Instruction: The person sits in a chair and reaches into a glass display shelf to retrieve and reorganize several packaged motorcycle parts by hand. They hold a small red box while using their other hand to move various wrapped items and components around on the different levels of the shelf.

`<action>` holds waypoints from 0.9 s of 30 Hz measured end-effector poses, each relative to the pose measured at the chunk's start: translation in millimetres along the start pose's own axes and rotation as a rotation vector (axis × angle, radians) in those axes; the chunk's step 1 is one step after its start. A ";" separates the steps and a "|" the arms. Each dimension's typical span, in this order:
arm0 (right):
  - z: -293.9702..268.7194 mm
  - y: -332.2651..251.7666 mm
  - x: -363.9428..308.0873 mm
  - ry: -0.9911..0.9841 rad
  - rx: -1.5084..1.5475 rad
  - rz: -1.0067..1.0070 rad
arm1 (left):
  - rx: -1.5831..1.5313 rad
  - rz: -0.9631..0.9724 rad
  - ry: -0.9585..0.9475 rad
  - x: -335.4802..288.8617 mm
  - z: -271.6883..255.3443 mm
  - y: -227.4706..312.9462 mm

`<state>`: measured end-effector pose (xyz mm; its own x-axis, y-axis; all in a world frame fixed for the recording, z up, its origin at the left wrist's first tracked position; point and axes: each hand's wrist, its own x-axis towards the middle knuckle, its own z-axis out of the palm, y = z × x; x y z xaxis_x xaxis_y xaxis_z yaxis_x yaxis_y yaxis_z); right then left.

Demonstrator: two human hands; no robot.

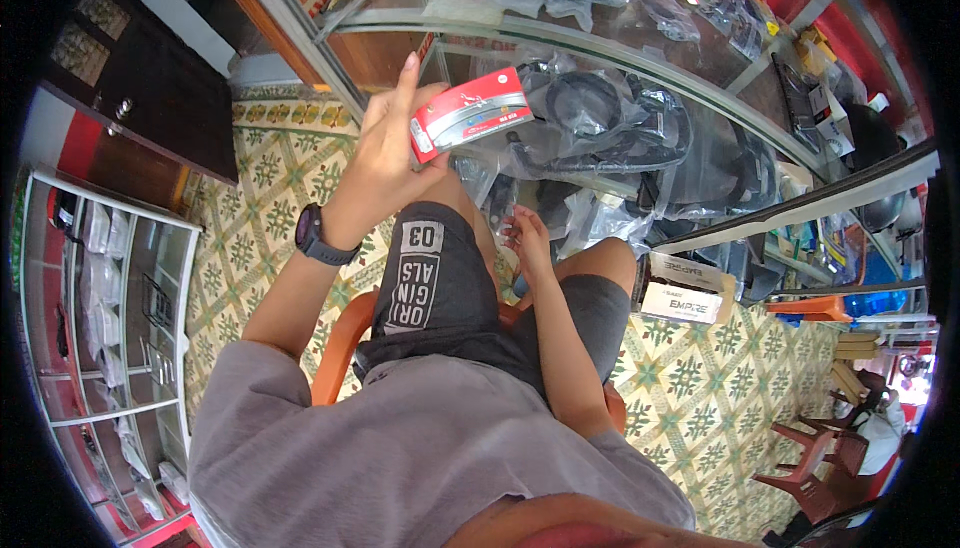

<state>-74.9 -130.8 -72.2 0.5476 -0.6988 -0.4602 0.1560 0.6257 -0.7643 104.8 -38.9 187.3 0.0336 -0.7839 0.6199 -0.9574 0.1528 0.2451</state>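
Observation:
In my left hand (pixel 385 143), at the height of the glass case, is a small red and white cardboard box (pixel 470 115). Its printed side is up, the thumb is at its near edge, and the index finger sticks out past it. My right hand (pixel 530 236) is lower, between my knees, with its fingers a little bent and apart. Its fingertips are beside a clear plastic bag (pixel 502 200); whether they touch it I cannot tell. Beyond both hands, black parts wrapped in clear plastic (pixel 600 118) lie heaped on the lower shelf.
A glass display case (pixel 460 23) with metal edges spans the front. A white and brown carton (pixel 687 288) stands on the tiled floor (pixel 690 378) at right. At left is another glass case (pixel 110 288); brown plastic chairs (pixel 805 468) are at the far right. I sit on an orange chair (pixel 345 348).

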 end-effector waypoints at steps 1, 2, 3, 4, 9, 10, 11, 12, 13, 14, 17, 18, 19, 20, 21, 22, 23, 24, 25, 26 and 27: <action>-8.0 1.4 4.0 0.032 -0.017 -0.007 | -0.053 -0.044 0.005 -4.6 10.2 -2.6; -11.3 2.0 8.6 0.047 -0.018 -0.015 | -0.054 -0.053 0.027 -6.7 17.1 -0.7; -14.6 5.8 9.8 0.055 -0.024 -0.020 | -0.063 -0.052 0.033 -14.7 29.5 2.9; -17.0 11.3 12.2 0.057 -0.047 -0.012 | -0.358 -0.203 0.077 -28.4 46.3 7.2; -17.6 8.1 16.4 0.156 -0.034 -0.150 | -1.740 -1.230 0.021 -131.6 143.1 27.3; -24.2 1.4 17.1 0.207 -0.110 -0.256 | -1.855 -1.262 -0.024 -137.8 146.3 32.3; -22.6 -14.2 12.5 0.221 -0.115 -0.272 | -1.965 -1.303 -0.066 -145.5 147.1 34.0; -23.3 -32.7 7.6 0.270 -0.147 -0.440 | -1.993 -1.349 -0.070 -151.9 154.4 32.5; -21.5 -54.5 -5.3 0.328 -0.182 -0.603 | -2.012 -1.345 -0.093 -154.2 156.7 30.9; -14.3 -81.3 -20.5 0.339 -0.199 -0.753 | -2.049 -1.298 -0.097 -156.7 156.5 28.6; 0.5 -175.0 -54.7 0.317 -0.295 -1.137 | -2.052 -1.265 -0.113 -148.2 152.8 28.6; 11.2 -204.3 -66.1 0.356 -0.415 -1.245 | -2.097 -1.284 -0.075 -150.5 153.3 25.2; 21.7 -233.6 -75.6 0.396 -0.544 -1.352 | -2.147 -1.302 -0.038 -151.8 153.6 22.7; 27.9 -263.3 -78.9 0.445 -0.648 -1.383 | -2.162 -1.290 -0.053 -150.5 152.1 20.4; 34.9 -290.2 -74.9 0.484 -0.752 -1.409 | -2.272 -1.278 -0.056 -151.9 150.9 16.6; 43.9 -317.8 -69.0 0.543 -0.883 -1.383 | -2.386 -1.263 -0.058 -151.8 150.4 15.8; 50.7 -342.7 -57.4 0.599 -1.012 -1.350 | -2.398 -1.256 -0.056 -150.7 147.1 16.9; 48.0 -369.0 -42.8 0.671 -1.156 -1.247 | -2.353 -1.233 -0.036 -146.0 143.3 21.2; 44.4 -389.3 -23.9 0.730 -1.287 -1.135 | -2.298 -1.215 -0.001 -144.9 140.1 23.2; 38.3 -406.5 -7.7 0.733 -1.301 -1.142 | -2.314 -1.206 0.000 -145.2 141.7 24.7; 31.7 -420.1 9.8 0.670 -1.424 -0.883 | -2.336 -1.226 0.009 -145.9 144.3 24.1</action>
<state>-109.0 -389.5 258.7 0.2563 -0.8580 0.4451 -0.7618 -0.4628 -0.4534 35.4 -7.6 -4.8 0.0193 -0.9649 -0.2619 0.9692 -0.0462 0.2417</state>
